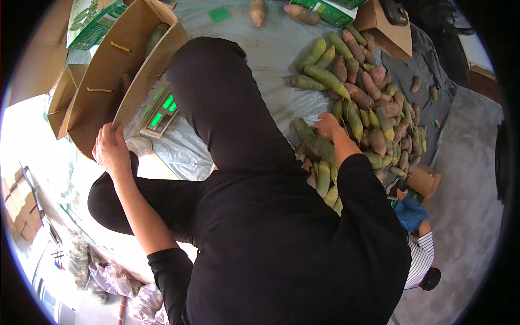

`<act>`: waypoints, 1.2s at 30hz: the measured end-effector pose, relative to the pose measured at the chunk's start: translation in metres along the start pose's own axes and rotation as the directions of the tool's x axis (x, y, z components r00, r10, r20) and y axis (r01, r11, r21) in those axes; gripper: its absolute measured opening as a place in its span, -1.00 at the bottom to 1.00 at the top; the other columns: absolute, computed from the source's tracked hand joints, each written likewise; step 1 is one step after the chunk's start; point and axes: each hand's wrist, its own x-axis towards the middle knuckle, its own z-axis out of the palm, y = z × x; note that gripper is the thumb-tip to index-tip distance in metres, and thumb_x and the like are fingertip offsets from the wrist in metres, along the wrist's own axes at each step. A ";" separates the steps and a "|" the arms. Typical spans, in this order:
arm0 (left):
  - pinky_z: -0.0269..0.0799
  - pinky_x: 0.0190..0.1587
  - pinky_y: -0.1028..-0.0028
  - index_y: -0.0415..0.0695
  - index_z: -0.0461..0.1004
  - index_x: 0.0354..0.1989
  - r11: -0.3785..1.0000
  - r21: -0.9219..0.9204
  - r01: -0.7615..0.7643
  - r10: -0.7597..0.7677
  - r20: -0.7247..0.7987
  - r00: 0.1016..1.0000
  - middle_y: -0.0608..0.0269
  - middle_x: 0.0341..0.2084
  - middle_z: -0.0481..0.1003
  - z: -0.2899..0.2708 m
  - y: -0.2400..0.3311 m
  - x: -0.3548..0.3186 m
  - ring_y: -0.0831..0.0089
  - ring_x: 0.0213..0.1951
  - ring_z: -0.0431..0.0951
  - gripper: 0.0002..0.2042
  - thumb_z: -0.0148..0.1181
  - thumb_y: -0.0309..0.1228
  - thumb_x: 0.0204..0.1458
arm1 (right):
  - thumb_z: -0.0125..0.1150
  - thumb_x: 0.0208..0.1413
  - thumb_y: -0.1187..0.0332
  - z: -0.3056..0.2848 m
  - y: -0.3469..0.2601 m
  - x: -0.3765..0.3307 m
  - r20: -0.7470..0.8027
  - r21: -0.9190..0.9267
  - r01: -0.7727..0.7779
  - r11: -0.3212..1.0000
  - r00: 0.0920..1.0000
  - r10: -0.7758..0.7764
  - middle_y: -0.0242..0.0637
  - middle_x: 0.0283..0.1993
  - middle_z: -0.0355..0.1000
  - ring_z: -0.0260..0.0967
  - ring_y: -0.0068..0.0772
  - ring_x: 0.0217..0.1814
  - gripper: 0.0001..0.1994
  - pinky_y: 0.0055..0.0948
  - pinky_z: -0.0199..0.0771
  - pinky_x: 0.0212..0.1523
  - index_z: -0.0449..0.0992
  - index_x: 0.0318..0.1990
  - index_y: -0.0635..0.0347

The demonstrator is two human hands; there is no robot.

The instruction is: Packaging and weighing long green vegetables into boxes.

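My left hand grips the near rim of an open cardboard box with rope handles, which sits tilted beside a scale with green lit displays. Inside the box, a green radish shows partly; the rest of the inside is mostly hidden. On my right, my right hand is at the left edge of a large heap, fingers curled, close above a thick green radish. Whether anything is within those fingers is hidden. Green radishes and reddish-brown sweet potatoes make up the heap.
Plastic sheeting covers the ground, with loose sweet potatoes at the far side. A cardboard box stands beyond the heap. To the right, another person bends near a carton. Plastic bags lie lower left.
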 end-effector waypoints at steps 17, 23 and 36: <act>0.25 -0.06 0.25 -0.05 0.47 -0.28 0.998 -0.066 0.015 -0.018 -0.039 0.999 0.26 -0.31 0.50 -0.005 0.006 0.001 0.24 -0.16 0.47 -0.83 0.16 -0.32 -0.05 | 0.48 -0.30 0.33 0.014 0.020 -0.072 0.216 -0.333 -0.117 0.936 0.956 0.196 -0.11 0.12 0.35 0.27 -0.11 0.19 0.01 -0.15 0.33 0.09 -0.06 0.35 -0.10; 0.25 -0.05 0.26 -0.02 0.48 -0.34 0.997 -0.062 0.039 -0.041 -0.032 0.999 0.32 -0.39 0.48 -0.011 0.008 0.000 0.29 -0.22 0.48 -0.89 0.16 -0.34 -0.06 | 0.49 -0.37 0.38 -0.003 -0.028 -0.044 0.089 -0.116 0.078 0.990 0.994 -0.068 -0.01 0.12 0.33 0.26 -0.05 0.19 -0.07 -0.22 0.28 0.13 0.11 0.26 0.28; 0.25 -0.09 0.26 -0.06 0.46 -0.39 0.993 -0.117 0.016 -0.029 -0.115 0.993 0.29 -0.43 0.48 -0.013 0.010 -0.001 0.27 -0.27 0.48 -0.90 0.17 -0.37 -0.07 | 0.37 -0.33 0.44 -0.185 -0.334 -0.144 -0.501 -0.187 0.908 0.375 0.241 -0.831 -0.14 0.01 0.36 0.25 -0.04 0.10 -0.32 -0.25 0.27 0.09 0.33 0.11 0.03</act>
